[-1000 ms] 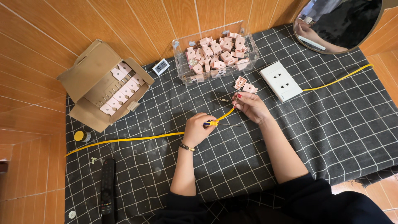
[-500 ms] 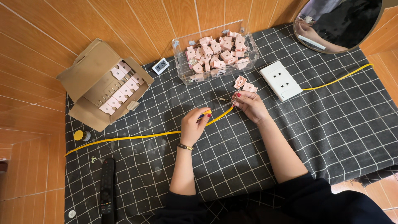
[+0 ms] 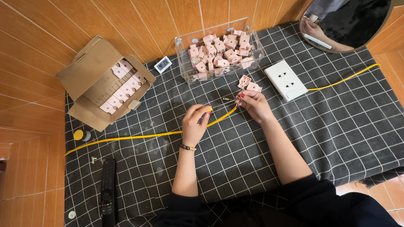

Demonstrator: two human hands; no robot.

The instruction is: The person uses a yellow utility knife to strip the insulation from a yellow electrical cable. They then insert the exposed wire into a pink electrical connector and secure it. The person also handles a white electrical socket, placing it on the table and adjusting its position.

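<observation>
I am pinching a yellow cable point(image 3: 147, 135) with my left hand point(image 3: 195, 124), my fingers point(image 3: 207, 110) closing narrowly around it where it is running across the checked grey cloth point(image 3: 345, 126). The cable is trailing off from that hand toward the left edge of the cloth, and rising on the other side up to my right hand point(image 3: 253, 104). My right hand is gripping the cable's end with the fingertips drawn tight together; I cannot tell exactly what else is sitting between them. Just above that hand, two small pink plug pieces point(image 3: 248, 84) are lying on the cloth, and a thin metal pin point(image 3: 227, 99) is lying just beside my right fingertips.

A white socket plate point(image 3: 286, 80) is resting near my right hand, with another stretch of yellow cable leading away from it to the right. Behind it all, a clear plastic box point(image 3: 185, 67) is holding a heap of pink pieces. An open cardboard box point(image 3: 90, 71) with rows of pink pieces is standing at the far left. A black remote control point(image 3: 107, 191) and a little yellow-capped jar point(image 3: 81, 135) are lying well apart from my hands, at the left.
</observation>
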